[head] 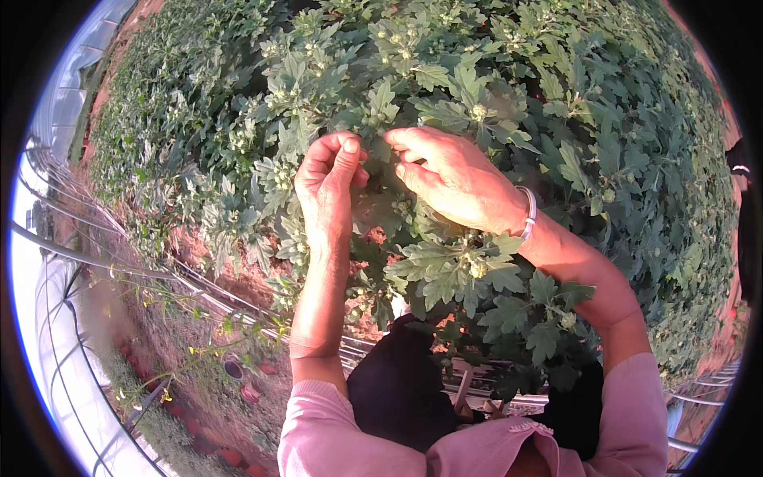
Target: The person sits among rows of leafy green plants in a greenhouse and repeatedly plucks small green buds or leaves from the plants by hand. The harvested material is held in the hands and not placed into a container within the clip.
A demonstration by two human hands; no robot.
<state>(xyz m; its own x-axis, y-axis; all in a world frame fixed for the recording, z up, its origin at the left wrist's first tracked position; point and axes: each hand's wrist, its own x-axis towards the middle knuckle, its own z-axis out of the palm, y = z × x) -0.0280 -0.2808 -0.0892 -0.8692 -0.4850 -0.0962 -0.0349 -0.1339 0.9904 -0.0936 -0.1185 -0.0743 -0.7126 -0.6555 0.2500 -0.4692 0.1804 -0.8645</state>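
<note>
My left hand (pixel 331 173) is raised among chrysanthemum plants, its thumb tip against the curled index finger. I see nothing between those fingers. Just to its right, my right hand (pixel 456 179) reaches in with a white bracelet (pixel 529 213) on the wrist. Its thumb and forefinger are apart, and no held thing shows between them. A leafy shoot with small green buds (pixel 374 119) stands just beyond the fingertips of both hands. Below my right hand, a pale bud cluster (pixel 477 266) sits among lobed leaves (pixel 444 277).
Dense budded foliage (pixel 632 149) spreads ahead and to both sides. Metal tubes (pixel 77 253) and translucent sheeting (pixel 59 334) line the left. A dark round pot (pixel 233 368) stands on the ground at lower left. Part of a dark-clothed person (pixel 745 238) shows at the right rim.
</note>
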